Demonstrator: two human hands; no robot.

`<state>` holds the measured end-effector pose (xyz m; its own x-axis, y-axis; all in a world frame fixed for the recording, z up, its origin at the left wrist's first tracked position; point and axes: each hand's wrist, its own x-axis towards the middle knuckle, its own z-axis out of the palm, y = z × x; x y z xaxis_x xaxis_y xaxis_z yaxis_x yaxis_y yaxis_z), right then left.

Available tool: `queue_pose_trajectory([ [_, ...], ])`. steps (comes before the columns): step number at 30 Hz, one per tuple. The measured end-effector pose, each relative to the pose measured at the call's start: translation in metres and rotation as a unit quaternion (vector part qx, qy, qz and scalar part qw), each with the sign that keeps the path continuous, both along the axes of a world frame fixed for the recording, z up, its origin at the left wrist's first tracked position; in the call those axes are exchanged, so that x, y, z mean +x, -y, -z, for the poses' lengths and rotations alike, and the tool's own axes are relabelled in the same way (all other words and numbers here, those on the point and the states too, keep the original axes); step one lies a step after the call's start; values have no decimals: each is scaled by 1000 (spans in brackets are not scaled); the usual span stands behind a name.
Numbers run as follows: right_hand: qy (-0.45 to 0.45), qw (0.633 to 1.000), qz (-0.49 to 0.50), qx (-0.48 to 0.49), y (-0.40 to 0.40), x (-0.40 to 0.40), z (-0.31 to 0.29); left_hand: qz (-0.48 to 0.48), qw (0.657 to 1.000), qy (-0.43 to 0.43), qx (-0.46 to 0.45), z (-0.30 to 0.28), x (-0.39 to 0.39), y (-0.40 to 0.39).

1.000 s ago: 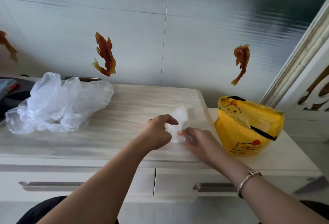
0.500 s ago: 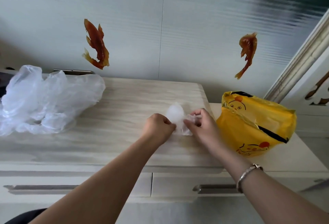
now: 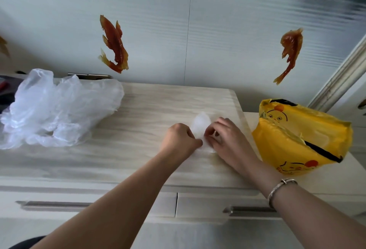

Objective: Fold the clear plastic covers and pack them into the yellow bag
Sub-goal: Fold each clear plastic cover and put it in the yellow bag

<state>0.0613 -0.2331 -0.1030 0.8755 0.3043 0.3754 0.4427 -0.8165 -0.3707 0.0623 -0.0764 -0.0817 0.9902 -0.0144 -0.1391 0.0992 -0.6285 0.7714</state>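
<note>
A small folded clear plastic cover [image 3: 200, 124] lies on the pale wooden cabinet top [image 3: 150, 106], near its right end. My left hand [image 3: 179, 140] pinches its left side with curled fingers. My right hand [image 3: 225, 137] pinches its right side, thumb and fingers bent round the plastic. The yellow bag [image 3: 301, 140] with a chick drawing stands open just right of my right hand, on a lower white surface. A loose heap of clear plastic covers [image 3: 57, 108] sits at the far left of the top.
Two drawers with metal handles [image 3: 249, 209] run below the front edge. Orange fish decorations [image 3: 113, 45] hang on the wall behind. A dark object [image 3: 6, 94] lies at the far left behind the heap. A white door frame [image 3: 340, 78] rises at the right.
Both hands have closed in on the small cover: the left from a pointing touch to a pinch, the right from lying flat to a pinch. The fold has grown tighter.
</note>
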Motion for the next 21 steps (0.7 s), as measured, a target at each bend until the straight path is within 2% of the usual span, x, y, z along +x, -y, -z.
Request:
queue_pose_trajectory([
  [9,-60,997,-42,-20,7,-1,-7,25,998,11,57,-1,-1,-12],
  [15,-71,992,-53,-91,9,-7,-9,99,994,41,24,-10,-1,-19],
  [18,-58,995,-41,-75,5,-5,-7,149,987,24,59,-6,-1,-20],
  [21,-56,998,-30,-23,2,-2,-4,163,979,45,117,-2,-2,-18],
])
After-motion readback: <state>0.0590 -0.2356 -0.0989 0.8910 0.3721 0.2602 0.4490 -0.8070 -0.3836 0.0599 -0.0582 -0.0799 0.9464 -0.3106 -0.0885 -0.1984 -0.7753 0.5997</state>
